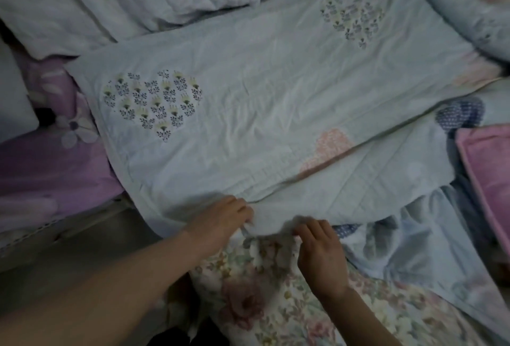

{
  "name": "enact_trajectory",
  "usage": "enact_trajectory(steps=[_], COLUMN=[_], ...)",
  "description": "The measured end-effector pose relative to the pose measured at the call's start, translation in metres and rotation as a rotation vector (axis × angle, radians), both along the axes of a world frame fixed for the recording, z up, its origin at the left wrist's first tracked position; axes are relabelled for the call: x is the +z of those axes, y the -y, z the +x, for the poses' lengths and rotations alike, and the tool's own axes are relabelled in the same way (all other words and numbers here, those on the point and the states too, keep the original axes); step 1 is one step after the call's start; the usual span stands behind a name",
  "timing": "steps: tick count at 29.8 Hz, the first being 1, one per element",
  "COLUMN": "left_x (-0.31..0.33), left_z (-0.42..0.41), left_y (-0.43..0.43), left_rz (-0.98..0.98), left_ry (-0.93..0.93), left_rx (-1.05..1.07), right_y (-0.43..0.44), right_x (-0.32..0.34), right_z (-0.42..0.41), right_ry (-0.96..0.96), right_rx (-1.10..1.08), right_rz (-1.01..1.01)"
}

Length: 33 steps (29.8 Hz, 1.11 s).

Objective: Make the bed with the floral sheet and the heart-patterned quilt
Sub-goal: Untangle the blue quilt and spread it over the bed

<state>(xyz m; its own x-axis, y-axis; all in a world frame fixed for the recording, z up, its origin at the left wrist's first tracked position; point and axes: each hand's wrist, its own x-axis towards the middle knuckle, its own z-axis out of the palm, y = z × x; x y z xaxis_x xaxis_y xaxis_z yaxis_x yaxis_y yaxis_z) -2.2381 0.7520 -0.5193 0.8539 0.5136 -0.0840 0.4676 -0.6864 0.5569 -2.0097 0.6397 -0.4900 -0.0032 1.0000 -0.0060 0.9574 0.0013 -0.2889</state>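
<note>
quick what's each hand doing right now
Left hand: grips the near edge of the heart-patterned quilt.
Right hand: pinches the same quilt edge.

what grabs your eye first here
The pale blue quilt spreads across the middle, with a flower-filled heart at its left. The left hand and right hand grip its near edge, just beyond the floral sheet at the bottom.
</note>
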Motion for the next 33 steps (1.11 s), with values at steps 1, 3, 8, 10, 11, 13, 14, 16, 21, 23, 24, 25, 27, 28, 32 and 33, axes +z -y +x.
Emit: enact_trajectory(steps=[1,3,8,10,11,13,14,16,21,23,24,25,27,28,32,33], left_x=[0.0,0.007,0.007,0.007,0.006,0.005,0.002,-0.009,-0.009,-0.014,-0.011,-0.008,0.002,0.009,0.02,0.019], left_z=[0.002,0.007,0.013,0.023,0.027,0.04,0.046,0.058,0.079,0.072,0.069,0.066,0.072,0.076,0.091,0.093], left_y=[-0.003,-0.012,-0.021,-0.011,-0.009,0.013,0.026,0.044,0.087,0.123,0.143,0.155,0.159,0.154,0.139,0.142], left_rz=[-0.019,-0.044,0.078,0.294,0.374,0.439,0.453,0.423,0.332,0.057,-0.031,-0.073,-0.093,-0.094,0.042,0.097], left_ry=[-0.016,-0.065,-0.046,0.05,0.126,0.146,0.079,-0.098,-0.163,-0.314,-0.434,-0.503,-0.613,-0.636,-0.372,-0.247], left_rx=[0.054,0.213,0.804,0.61,0.445,0.064,-0.055,-0.049,-0.198,-0.41,-0.478,-0.524,-0.523,-0.513,-0.489,-0.471], right_y=[0.003,-0.002,0.004,0.002,-0.006,-0.016,-0.018,-0.012,0.05,0.093,0.116,0.134,0.152,0.154,0.133,0.129], right_x=[-0.001,-0.006,-0.018,-0.024,-0.026,-0.027,-0.024,-0.023,-0.002,-0.014,-0.016,-0.021,-0.028,-0.026,-0.006,0.003], right_z=[0.001,0.001,0.021,0.028,0.029,0.032,0.033,0.04,0.048,0.044,0.042,0.039,0.034,0.03,0.03,0.037], right_ry=[0.024,0.042,0.198,0.168,0.163,0.105,0.062,-0.025,-0.224,-0.191,-0.197,-0.228,-0.325,-0.372,-0.442,-0.465], right_rx=[-0.013,-0.059,-0.177,-0.195,-0.18,-0.133,-0.114,-0.109,0.286,0.301,0.291,0.268,0.185,0.164,0.133,0.072], right_rz=[-0.015,-0.037,-0.319,-0.354,-0.334,-0.259,-0.22,-0.298,-0.93,-1.12,-1.166,-1.184,-1.159,-1.131,-0.927,-0.785])
